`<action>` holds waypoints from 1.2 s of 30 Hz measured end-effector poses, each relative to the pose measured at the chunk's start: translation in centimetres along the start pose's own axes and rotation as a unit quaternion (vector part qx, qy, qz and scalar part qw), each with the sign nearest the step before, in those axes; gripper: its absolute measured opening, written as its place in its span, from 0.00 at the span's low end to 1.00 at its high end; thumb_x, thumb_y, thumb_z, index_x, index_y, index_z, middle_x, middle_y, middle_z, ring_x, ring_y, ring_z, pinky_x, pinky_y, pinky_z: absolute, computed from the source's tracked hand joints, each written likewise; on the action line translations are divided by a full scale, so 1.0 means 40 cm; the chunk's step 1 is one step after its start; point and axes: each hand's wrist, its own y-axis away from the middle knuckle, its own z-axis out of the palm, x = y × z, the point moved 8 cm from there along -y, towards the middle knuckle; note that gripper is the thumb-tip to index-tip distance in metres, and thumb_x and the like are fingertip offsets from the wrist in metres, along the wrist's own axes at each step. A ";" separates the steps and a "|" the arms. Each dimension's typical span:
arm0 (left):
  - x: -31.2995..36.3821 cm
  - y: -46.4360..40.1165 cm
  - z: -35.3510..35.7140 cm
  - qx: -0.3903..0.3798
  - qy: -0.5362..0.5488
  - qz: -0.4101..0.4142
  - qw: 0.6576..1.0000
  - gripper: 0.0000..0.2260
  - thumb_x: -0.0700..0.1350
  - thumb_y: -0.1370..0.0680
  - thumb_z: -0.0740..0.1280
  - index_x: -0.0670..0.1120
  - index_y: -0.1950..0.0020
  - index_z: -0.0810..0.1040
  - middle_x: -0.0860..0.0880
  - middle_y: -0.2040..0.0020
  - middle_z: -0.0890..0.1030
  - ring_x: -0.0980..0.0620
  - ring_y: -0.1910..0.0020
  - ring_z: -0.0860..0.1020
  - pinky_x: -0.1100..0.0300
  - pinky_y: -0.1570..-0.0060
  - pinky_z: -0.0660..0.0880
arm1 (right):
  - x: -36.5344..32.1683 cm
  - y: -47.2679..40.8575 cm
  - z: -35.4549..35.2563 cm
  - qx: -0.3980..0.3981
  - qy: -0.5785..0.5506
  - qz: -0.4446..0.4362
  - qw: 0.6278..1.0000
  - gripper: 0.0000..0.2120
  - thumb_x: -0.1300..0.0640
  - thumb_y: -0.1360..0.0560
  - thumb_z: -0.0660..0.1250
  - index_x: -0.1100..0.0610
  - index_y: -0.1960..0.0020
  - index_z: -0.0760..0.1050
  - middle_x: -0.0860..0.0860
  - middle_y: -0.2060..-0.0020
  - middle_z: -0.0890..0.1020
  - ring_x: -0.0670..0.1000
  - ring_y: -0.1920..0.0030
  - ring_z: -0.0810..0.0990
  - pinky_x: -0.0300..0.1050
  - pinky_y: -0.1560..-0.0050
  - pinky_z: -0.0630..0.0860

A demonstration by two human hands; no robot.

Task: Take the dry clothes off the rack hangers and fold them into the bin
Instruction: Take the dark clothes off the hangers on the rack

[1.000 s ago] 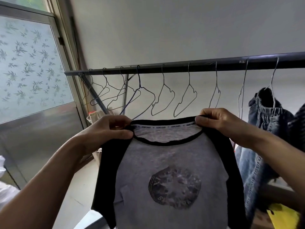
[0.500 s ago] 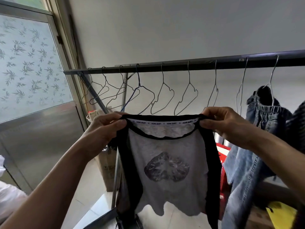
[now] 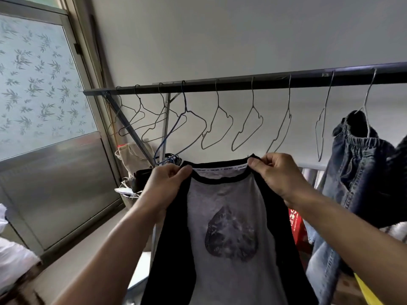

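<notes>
Hands hold the shirt [image 3: 222,208] up by its collar, below the rail [image 3: 242,83]: the left hand [image 3: 169,186] pinches the left shoulder, the right hand [image 3: 279,172] pinches the right, and the two are well apart with the neckline stretched between them. The shirt is grey with black sleeves and a dark print on the chest, and it hangs free of any hanger. Behind it a row of bare wire hangers [image 3: 220,126] dangles from the rail. Jeans [image 3: 361,164] hang on a hanger to the right (partly cut off by the edge). A frosted window [image 3: 39,84] stands left, a red box [image 3: 296,227] low behind the right forearm.
</notes>
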 end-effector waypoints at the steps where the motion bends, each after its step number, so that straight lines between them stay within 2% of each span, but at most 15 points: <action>1: -0.002 0.009 0.018 0.004 0.002 0.002 1.000 0.11 0.46 0.23 0.71 0.42 0.62 0.79 0.43 0.68 0.80 0.49 0.68 0.75 0.56 0.64 0.71 | -0.004 0.013 0.015 0.000 0.007 -0.006 1.000 0.18 0.50 0.26 0.72 0.66 0.59 0.77 0.53 0.70 0.77 0.50 0.68 0.73 0.44 0.63 0.68; 5: -0.004 0.046 0.102 -0.019 0.030 0.024 0.999 0.06 0.44 0.23 0.72 0.43 0.57 0.82 0.41 0.62 0.85 0.48 0.65 0.80 0.54 0.59 0.75 | -0.026 0.066 0.084 -0.028 0.041 -0.033 0.998 0.15 0.49 0.26 0.71 0.60 0.60 0.76 0.49 0.70 0.77 0.47 0.68 0.73 0.45 0.64 0.69; 9: 0.000 0.062 0.142 -0.036 0.033 0.033 0.998 0.05 0.42 0.21 0.69 0.43 0.54 0.82 0.47 0.64 0.84 0.54 0.67 0.81 0.61 0.64 0.75 | -0.035 0.089 0.127 -0.066 0.011 -0.027 0.997 0.11 0.50 0.24 0.70 0.58 0.57 0.77 0.51 0.64 0.82 0.48 0.63 0.80 0.45 0.60 0.75; 14: 0.004 0.061 0.148 -0.036 0.016 0.034 0.999 0.05 0.43 0.20 0.68 0.43 0.54 0.81 0.48 0.65 0.83 0.57 0.70 0.79 0.64 0.69 0.73 | -0.043 0.099 0.146 -0.098 -0.033 -0.030 0.994 0.08 0.53 0.22 0.67 0.59 0.53 0.78 0.52 0.61 0.83 0.46 0.61 0.81 0.35 0.62 0.75; 17: 0.012 0.077 0.158 -0.060 0.037 0.015 0.997 0.10 0.47 0.18 0.64 0.44 0.54 0.80 0.49 0.68 0.79 0.56 0.74 0.77 0.62 0.71 0.72 | -0.044 0.098 0.148 -0.107 -0.014 -0.034 0.994 0.10 0.51 0.21 0.65 0.57 0.49 0.78 0.51 0.57 0.84 0.48 0.54 0.83 0.45 0.50 0.80; 19: 0.016 0.091 0.169 -0.094 0.068 -0.019 0.993 0.18 0.56 0.17 0.59 0.47 0.56 0.81 0.49 0.69 0.80 0.53 0.73 0.79 0.56 0.64 0.75 | -0.055 0.106 0.146 -0.121 0.004 -0.045 0.992 0.13 0.46 0.22 0.65 0.55 0.47 0.77 0.50 0.55 0.83 0.48 0.53 0.83 0.50 0.47 0.80; 22: 0.023 0.108 0.185 -0.163 0.111 -0.044 0.979 0.26 0.65 0.22 0.55 0.47 0.48 0.83 0.46 0.59 0.86 0.46 0.59 0.85 0.47 0.47 0.79 | -0.071 0.117 0.147 -0.149 0.042 -0.068 0.986 0.16 0.45 0.27 0.71 0.53 0.45 0.74 0.47 0.55 0.82 0.45 0.54 0.82 0.44 0.51 0.80; 25: 0.040 0.121 0.184 -0.189 0.127 -0.051 0.972 0.25 0.64 0.25 0.60 0.45 0.46 0.81 0.44 0.55 0.85 0.47 0.58 0.85 0.47 0.50 0.81 | -0.070 0.101 0.136 -0.136 0.042 -0.080 0.987 0.04 0.56 0.24 0.68 0.52 0.50 0.74 0.49 0.57 0.82 0.49 0.55 0.82 0.42 0.55 0.78; 27: 0.062 0.109 0.154 -0.138 0.052 0.014 0.989 0.15 0.56 0.22 0.65 0.46 0.48 0.83 0.44 0.54 0.84 0.48 0.59 0.83 0.47 0.58 0.83 | -0.069 0.094 0.129 -0.149 0.012 -0.067 0.986 0.05 0.60 0.22 0.66 0.51 0.54 0.75 0.49 0.59 0.82 0.46 0.57 0.81 0.38 0.58 0.76; 28: 0.089 0.092 0.125 -0.084 -0.017 0.088 0.992 0.09 0.52 0.22 0.68 0.49 0.49 0.83 0.46 0.53 0.83 0.49 0.57 0.82 0.47 0.57 0.82 | -0.072 0.093 0.128 -0.169 0.004 -0.062 0.984 0.06 0.61 0.22 0.65 0.51 0.54 0.76 0.48 0.60 0.82 0.45 0.58 0.81 0.37 0.58 0.74; 30: 0.158 0.072 0.099 -0.043 -0.139 0.240 0.960 0.11 0.53 0.24 0.71 0.57 0.42 0.80 0.53 0.43 0.77 0.55 0.45 0.78 0.55 0.47 0.79 | -0.087 0.099 0.127 -0.226 -0.002 -0.069 0.972 0.07 0.62 0.21 0.64 0.51 0.54 0.77 0.47 0.60 0.82 0.44 0.57 0.80 0.37 0.55 0.74; 31: 0.177 0.065 0.113 -0.082 -0.183 0.287 0.937 0.17 0.57 0.27 0.72 0.60 0.38 0.77 0.56 0.37 0.73 0.58 0.37 0.73 0.59 0.40 0.74 | -0.097 0.104 0.127 -0.255 -0.011 -0.076 0.964 0.07 0.61 0.21 0.64 0.51 0.54 0.77 0.48 0.61 0.82 0.44 0.57 0.80 0.38 0.54 0.74; 33: 0.183 0.047 0.151 -0.180 -0.267 0.293 0.901 0.22 0.64 0.32 0.70 0.65 0.39 0.75 0.59 0.30 0.69 0.60 0.27 0.63 0.60 0.30 0.64 | -0.119 0.107 0.121 -0.288 -0.035 -0.092 0.953 0.03 0.60 0.21 0.65 0.55 0.53 0.78 0.52 0.60 0.82 0.49 0.56 0.81 0.45 0.52 0.76; 35: 0.180 0.031 0.163 -0.226 -0.284 0.258 0.895 0.21 0.64 0.33 0.70 0.57 0.44 0.80 0.51 0.36 0.78 0.57 0.32 0.71 0.52 0.32 0.69 | -0.138 0.100 0.109 -0.289 -0.050 -0.107 0.950 0.04 0.60 0.21 0.66 0.60 0.50 0.77 0.55 0.58 0.82 0.51 0.54 0.81 0.47 0.49 0.77; 36: 0.186 0.024 0.162 -0.230 -0.258 0.246 0.905 0.22 0.63 0.33 0.71 0.48 0.48 0.82 0.44 0.45 0.82 0.54 0.42 0.78 0.46 0.39 0.74 | -0.146 0.095 0.101 -0.277 -0.060 -0.112 0.953 0.04 0.61 0.21 0.65 0.61 0.49 0.77 0.54 0.58 0.81 0.49 0.55 0.80 0.44 0.49 0.77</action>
